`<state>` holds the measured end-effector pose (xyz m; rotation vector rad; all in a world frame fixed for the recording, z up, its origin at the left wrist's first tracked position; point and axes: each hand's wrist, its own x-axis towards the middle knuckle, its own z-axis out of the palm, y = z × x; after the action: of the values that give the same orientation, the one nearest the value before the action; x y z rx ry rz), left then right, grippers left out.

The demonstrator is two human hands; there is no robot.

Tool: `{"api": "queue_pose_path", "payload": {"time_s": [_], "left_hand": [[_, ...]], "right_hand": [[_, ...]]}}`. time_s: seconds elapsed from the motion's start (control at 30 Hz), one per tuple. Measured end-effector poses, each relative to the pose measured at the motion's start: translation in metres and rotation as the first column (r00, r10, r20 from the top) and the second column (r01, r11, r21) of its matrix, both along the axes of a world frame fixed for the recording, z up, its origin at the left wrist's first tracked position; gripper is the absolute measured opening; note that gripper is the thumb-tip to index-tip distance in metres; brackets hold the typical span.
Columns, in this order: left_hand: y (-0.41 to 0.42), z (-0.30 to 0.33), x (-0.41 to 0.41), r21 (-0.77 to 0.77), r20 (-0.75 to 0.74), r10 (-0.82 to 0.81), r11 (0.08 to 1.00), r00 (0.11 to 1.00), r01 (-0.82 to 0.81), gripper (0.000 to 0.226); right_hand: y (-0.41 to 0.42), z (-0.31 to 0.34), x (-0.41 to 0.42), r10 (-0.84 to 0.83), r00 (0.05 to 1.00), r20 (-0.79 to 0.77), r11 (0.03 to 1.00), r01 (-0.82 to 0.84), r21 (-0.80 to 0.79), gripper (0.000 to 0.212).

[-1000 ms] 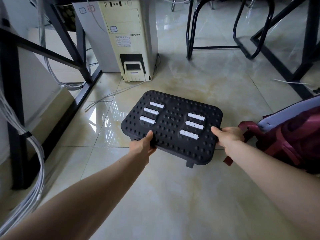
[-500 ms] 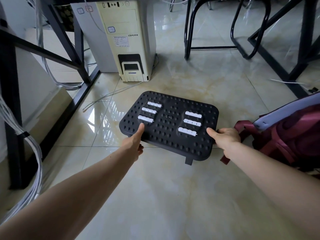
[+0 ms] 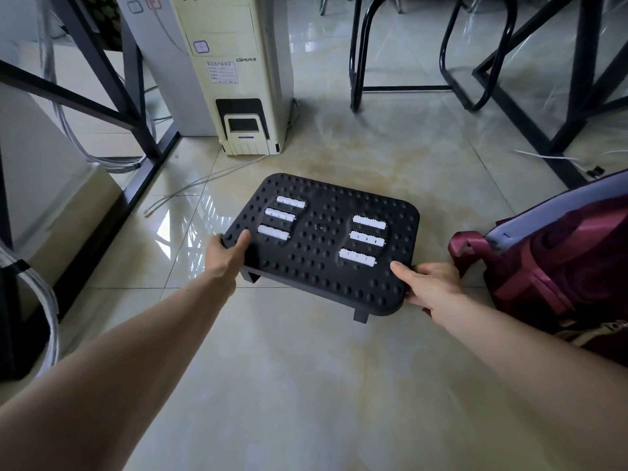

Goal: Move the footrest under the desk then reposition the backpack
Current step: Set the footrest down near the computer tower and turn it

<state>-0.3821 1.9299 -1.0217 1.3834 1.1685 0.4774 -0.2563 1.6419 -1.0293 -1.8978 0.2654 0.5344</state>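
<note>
The black studded footrest [image 3: 323,239] with white rollers sits tilted just above the tiled floor, in front of the computer tower. My left hand [image 3: 226,254] grips its near left corner, thumb on top. My right hand [image 3: 430,283] holds its near right corner, fingers under the edge. The maroon and lavender backpack [image 3: 557,266] lies on the floor at the right, close beside my right hand and the footrest.
A cream computer tower [image 3: 234,73] stands behind the footrest. Black desk frame bars [image 3: 136,130] and bundled grey cables [image 3: 40,300] run along the left. Black chair legs [image 3: 360,56] and another desk frame [image 3: 543,137] stand at the back right. Loose cable [image 3: 204,180] lies on the floor.
My left hand has shifted from the front edge to the footrest's left corner. The footrest has moved slightly forward toward the tower, still held by both hands.
</note>
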Motion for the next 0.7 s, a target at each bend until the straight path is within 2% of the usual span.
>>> {"api": "queue_pose_path", "payload": {"time_s": [0.07, 0.23, 0.37, 0.5, 0.6, 0.7], "left_hand": [[0.003, -0.002, -0.002, 0.038, 0.011, -0.029, 0.999, 1.0, 0.028, 0.044], [0.006, -0.009, -0.005, 0.033, 0.034, -0.023, 0.999, 0.999, 0.022, 0.045], [0.002, -0.014, -0.008, 0.06, 0.02, -0.032, 0.998, 0.999, 0.031, 0.042], [-0.006, -0.015, -0.009, 0.075, 0.008, 0.014, 0.997, 1.0, -0.015, 0.052], [-0.018, -0.012, -0.01, 0.034, 0.022, 0.06, 0.998, 0.998, -0.061, 0.049], [-0.026, -0.012, -0.012, 0.027, 0.046, 0.03, 0.999, 0.998, -0.031, 0.039]], "right_hand": [[0.001, -0.001, 0.002, -0.018, 1.0, 0.006, 1.0, 0.018, 0.025, 0.046], [0.004, 0.004, 0.009, -0.039, 0.998, 0.054, 0.999, 0.038, 0.017, 0.036], [0.006, 0.007, 0.019, -0.058, 0.993, 0.104, 0.998, 0.061, -0.027, 0.044], [0.008, 0.014, 0.03, -0.104, 0.986, 0.128, 0.993, 0.11, -0.042, 0.033], [0.007, 0.018, 0.036, -0.15, 0.977, 0.153, 0.988, 0.155, -0.021, 0.019], [0.005, 0.02, 0.04, -0.17, 0.972, 0.162, 0.985, 0.175, -0.013, 0.025]]}}
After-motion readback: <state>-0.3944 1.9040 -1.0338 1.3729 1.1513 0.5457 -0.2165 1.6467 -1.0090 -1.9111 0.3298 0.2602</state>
